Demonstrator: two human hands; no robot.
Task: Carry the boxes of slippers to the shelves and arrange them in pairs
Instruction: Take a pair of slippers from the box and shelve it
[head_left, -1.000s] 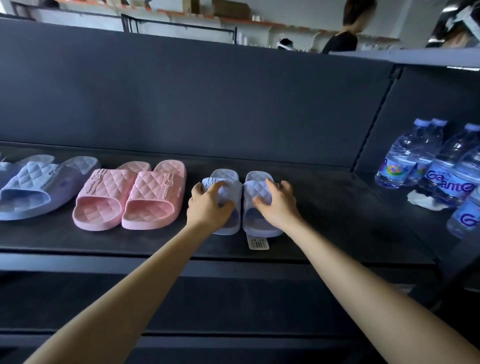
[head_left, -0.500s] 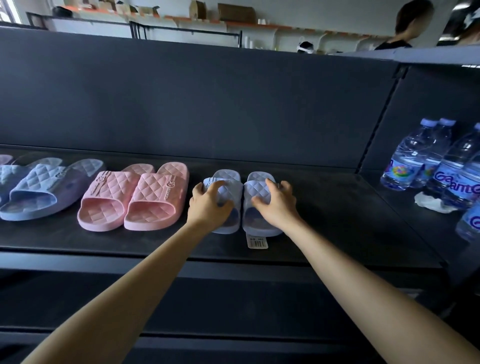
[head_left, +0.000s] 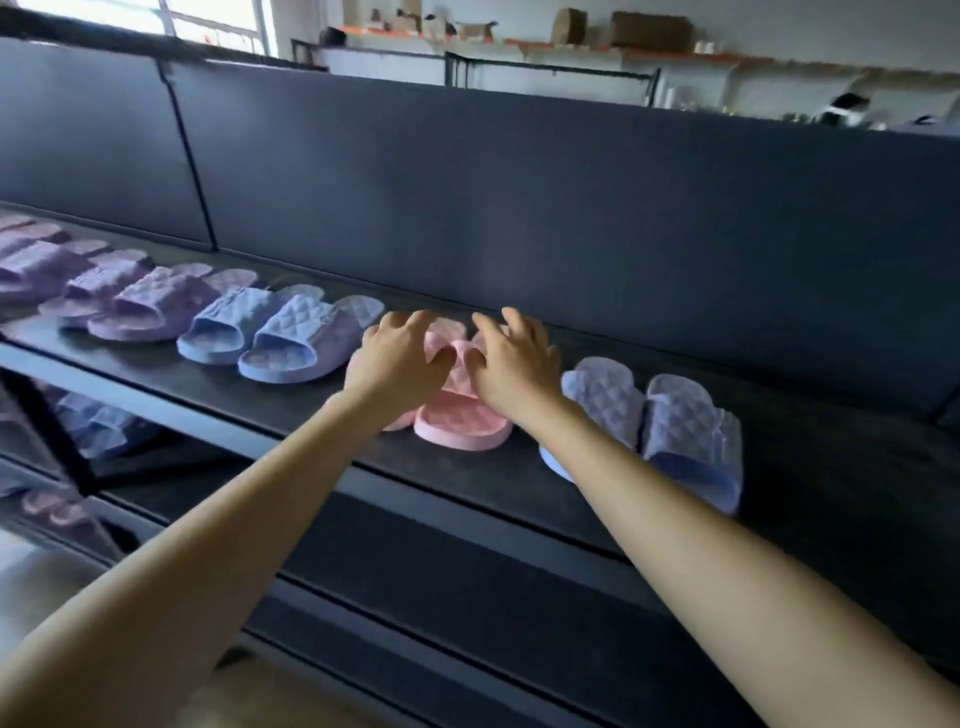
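Your two bare forearms reach forward over the front edge of the dark shelf (head_left: 498, 480). Both hands are on the pink slippers (head_left: 462, 428), which lie side by side on the shelf with their heels toward you. Your left hand (head_left: 400, 366) covers the left slipper, with its fingers curled down over the strap, so it grips it. Your right hand (head_left: 514, 369) lies on the right slipper, with fingers bent and a little spread and the thumb on the strap; the picture is blurred here and I cannot tell if it really holds.

Just beside your right forearm, to the right, stands a pale blue pair (head_left: 675, 431), its two slippers touching each other. To the left of the pink slippers is a blue pair (head_left: 280, 340), and farther left several purple slippers (head_left: 140, 309) stand in a row. Under them, on a lower level, more slippers (head_left: 93, 426) are partly seen.

Behind the row rises the dark back panel (head_left: 571, 208). Far away, on a wall shelf, stand cardboard boxes (head_left: 649, 31).
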